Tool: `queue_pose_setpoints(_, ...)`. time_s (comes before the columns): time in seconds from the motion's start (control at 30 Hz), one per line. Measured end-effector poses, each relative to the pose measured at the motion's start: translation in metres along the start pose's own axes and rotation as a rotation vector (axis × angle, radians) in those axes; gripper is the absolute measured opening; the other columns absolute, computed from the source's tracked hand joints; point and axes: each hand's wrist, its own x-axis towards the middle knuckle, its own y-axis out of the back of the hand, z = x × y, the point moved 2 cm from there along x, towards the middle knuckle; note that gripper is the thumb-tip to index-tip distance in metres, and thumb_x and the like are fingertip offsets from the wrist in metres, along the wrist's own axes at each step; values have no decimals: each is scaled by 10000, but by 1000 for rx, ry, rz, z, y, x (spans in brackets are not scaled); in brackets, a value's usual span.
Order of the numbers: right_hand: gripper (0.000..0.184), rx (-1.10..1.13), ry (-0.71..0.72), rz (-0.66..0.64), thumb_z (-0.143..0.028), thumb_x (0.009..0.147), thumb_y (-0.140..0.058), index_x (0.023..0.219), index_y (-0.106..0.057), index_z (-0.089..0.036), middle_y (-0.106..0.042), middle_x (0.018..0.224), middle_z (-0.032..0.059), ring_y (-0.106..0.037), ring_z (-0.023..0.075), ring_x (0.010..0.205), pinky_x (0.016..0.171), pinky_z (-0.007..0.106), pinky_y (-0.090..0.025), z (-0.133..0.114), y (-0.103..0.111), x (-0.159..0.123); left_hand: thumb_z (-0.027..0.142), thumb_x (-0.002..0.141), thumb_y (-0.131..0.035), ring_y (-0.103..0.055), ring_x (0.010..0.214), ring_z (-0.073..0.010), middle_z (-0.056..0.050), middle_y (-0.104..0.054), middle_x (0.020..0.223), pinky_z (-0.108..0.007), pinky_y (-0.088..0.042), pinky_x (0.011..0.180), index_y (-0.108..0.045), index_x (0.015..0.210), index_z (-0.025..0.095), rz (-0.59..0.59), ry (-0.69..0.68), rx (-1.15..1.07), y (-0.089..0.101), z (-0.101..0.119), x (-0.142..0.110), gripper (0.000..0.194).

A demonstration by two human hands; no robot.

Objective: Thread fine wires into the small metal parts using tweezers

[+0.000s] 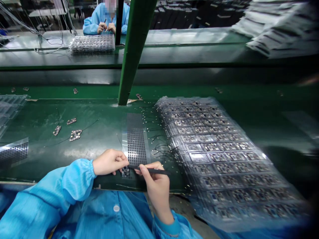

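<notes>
Right hand gripping black tweezers; left hand curled just above small circuit board at worktop near edge, grip unclear. Risk: tweezer slip scratching board.

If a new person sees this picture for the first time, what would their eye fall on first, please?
The large stack of clear plastic trays holding small circuit boards catches the eye first, on the right of the green bench. At the bench's near edge, the left hand and the right hand, holding black tweezers, are at a small circuit board. Across the bench, a co-worker in blue sits behind another tray.
</notes>
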Motion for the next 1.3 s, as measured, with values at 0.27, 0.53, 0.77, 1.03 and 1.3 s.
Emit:
queue_pose_setpoints(0.27,200,-36,11,12,-325,767,-670,673,-573,-178,-608,623,-1,-634,165,592,576,269,-517,-1,0,0,345,752,-534,-544,530,-105,24,-527,577,-151,-433,369,-548,737,139,-1,-13,0,0,-1,0,207)
queue_pose_setpoints(0.53,200,-34,17,4,-328,770,-668,681,-567,-180,-599,626,-7,-634,162,594,579,267,-521,-1,-1,0,308,723,-569,-494,477,-80,29,-532,587,-160,-439,370,-566,741,129,10,-2,7,-1,-1,-1,180)
queue_pose_setpoints(0.77,201,-35,28,7,-330,777,-666,706,-544,-188,-577,643,-19,-645,173,612,584,274,-515,1,-2,-4,220,724,-538,-479,435,-67,40,-518,548,-150,-413,388,-572,701,131,50,-72,77,-2,-3,-1,98)
queue_pose_setpoints(1.03,181,23,47,20,-362,833,-603,814,-598,-183,-627,650,7,-629,155,556,552,277,-533,6,4,-4,297,734,-557,-479,482,-74,29,-536,580,-160,-434,401,-562,732,128,76,-42,-55,4,1,0,169)
queue_pose_setpoints(1.3,217,-1,6,-180,-340,869,-544,1037,-584,-209,-705,866,58,-679,185,723,671,322,-566,-2,-11,-5,347,743,-576,-499,500,-84,19,-567,597,-165,-430,419,-600,763,124,71,-46,-63,1,-2,0,225)
